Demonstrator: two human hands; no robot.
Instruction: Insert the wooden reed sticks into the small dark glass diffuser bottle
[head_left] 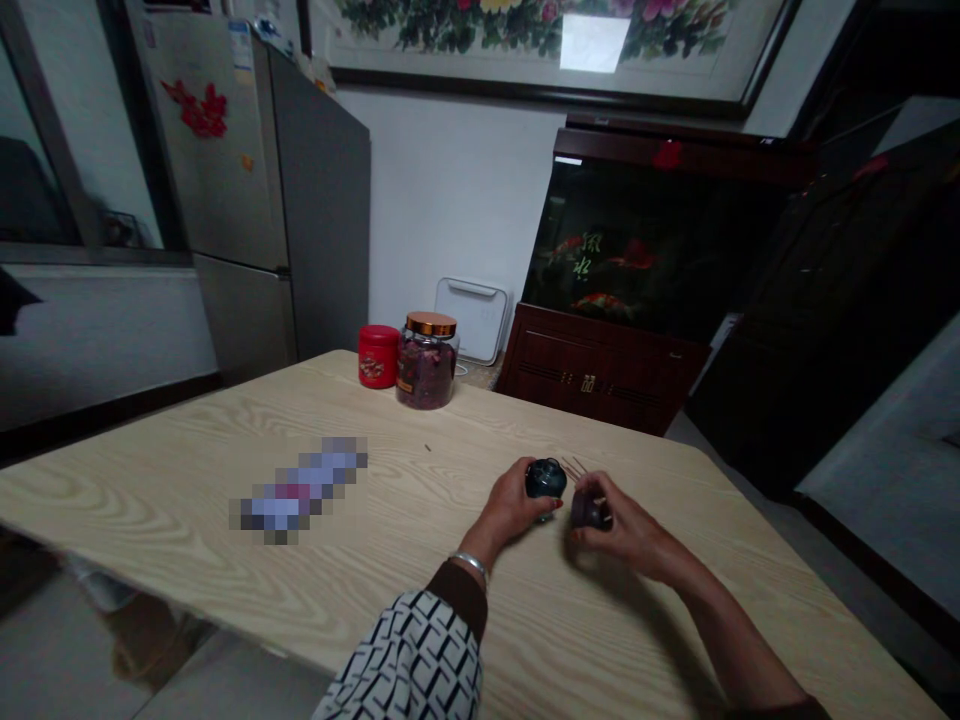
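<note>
My left hand [512, 507] is closed around a small, glossy, dark green lidded jar [546, 480] over the right half of the table. Just to its right, my right hand [628, 530] grips a small dark brown pot [586, 510], its fingers curled over the top and side. Several thin sticks [574, 468] show just behind the brown pot; I cannot tell whether they stand in it or lie on the table. The two vessels are close together but apart. My fingers cover part of each.
On the pale wooden table [420, 560] stand a red canister [379, 356] and a clear jar with a copper lid [427, 365] at the far edge. A pixelated bluish item [300, 490] lies at left. Behind are a fridge [240, 180] and a fish tank [637, 240].
</note>
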